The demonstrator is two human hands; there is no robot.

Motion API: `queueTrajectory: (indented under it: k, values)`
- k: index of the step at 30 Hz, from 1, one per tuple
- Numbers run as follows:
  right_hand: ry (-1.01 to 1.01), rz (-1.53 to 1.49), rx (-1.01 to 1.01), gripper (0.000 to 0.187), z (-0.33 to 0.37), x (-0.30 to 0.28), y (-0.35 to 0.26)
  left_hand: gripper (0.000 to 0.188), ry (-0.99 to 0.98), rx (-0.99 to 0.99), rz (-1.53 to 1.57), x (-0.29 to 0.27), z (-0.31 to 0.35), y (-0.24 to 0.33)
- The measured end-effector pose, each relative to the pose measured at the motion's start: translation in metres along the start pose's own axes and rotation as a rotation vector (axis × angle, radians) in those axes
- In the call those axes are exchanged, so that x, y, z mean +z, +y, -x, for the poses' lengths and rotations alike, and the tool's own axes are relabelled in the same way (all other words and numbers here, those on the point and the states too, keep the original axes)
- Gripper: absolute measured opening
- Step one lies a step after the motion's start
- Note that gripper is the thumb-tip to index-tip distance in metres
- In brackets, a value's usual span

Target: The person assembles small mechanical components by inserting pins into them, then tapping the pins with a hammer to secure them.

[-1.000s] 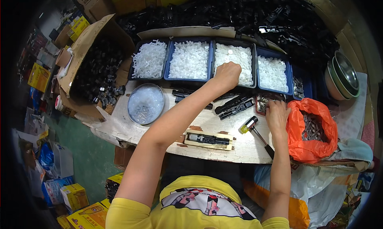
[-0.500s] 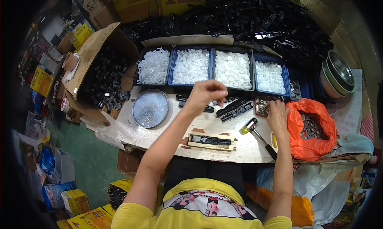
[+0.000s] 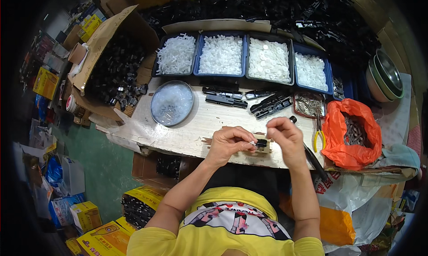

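Observation:
My left hand (image 3: 228,145) is pinched on a small white part at the left of a black mechanism (image 3: 262,143), which rests in a wooden holder (image 3: 264,151) near the table's front edge. Above the holder's right end is my right hand (image 3: 287,138), slightly blurred, thumb and fingers closed together. What it holds, if anything, is too small to make out. My hands cover much of the mechanism and holder. Behind the right hand lies a hammer (image 3: 314,160), its head mostly hidden. Several black mechanisms (image 3: 226,100) lie farther back on the table.
Bins of white plastic parts (image 3: 223,55) line the back. A round dish (image 3: 171,103) sits left, beside a carton of black parts (image 3: 118,84). On the right are a tray of metal pins (image 3: 308,105), yellow-handled pliers (image 3: 319,141) and an orange bag (image 3: 345,140) of metal pieces.
My left hand has come down from before the bins to the holder. My right hand has moved left from the pin tray to the holder. The view has shifted slightly.

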State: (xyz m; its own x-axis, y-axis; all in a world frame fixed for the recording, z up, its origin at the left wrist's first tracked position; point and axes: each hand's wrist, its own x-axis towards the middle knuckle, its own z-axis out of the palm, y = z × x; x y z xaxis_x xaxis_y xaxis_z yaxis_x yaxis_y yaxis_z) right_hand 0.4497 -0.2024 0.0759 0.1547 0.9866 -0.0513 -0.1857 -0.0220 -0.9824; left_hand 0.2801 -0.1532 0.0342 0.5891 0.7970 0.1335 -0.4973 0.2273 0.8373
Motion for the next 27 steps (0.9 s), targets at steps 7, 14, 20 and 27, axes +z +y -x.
queueTrajectory:
  k: [7,14,20,27]
  values:
    - [-0.003,-0.098,0.014,0.009,0.008,0.021,0.006,0.010,-0.004,0.137,-0.125,0.004,0.008,-0.003]
    - [0.011,-0.166,0.044,0.010,0.012,0.028,0.012,0.015,0.023,0.340,-0.514,0.004,0.007,0.000]
    - [-0.030,0.602,-0.292,0.008,0.010,0.023,0.012,0.014,0.013,0.340,-0.667,0.000,0.011,0.002]
    - [-0.042,0.795,-0.578,0.016,0.010,0.020,0.017,0.011,0.100,0.309,-0.706,-0.003,0.012,0.001]
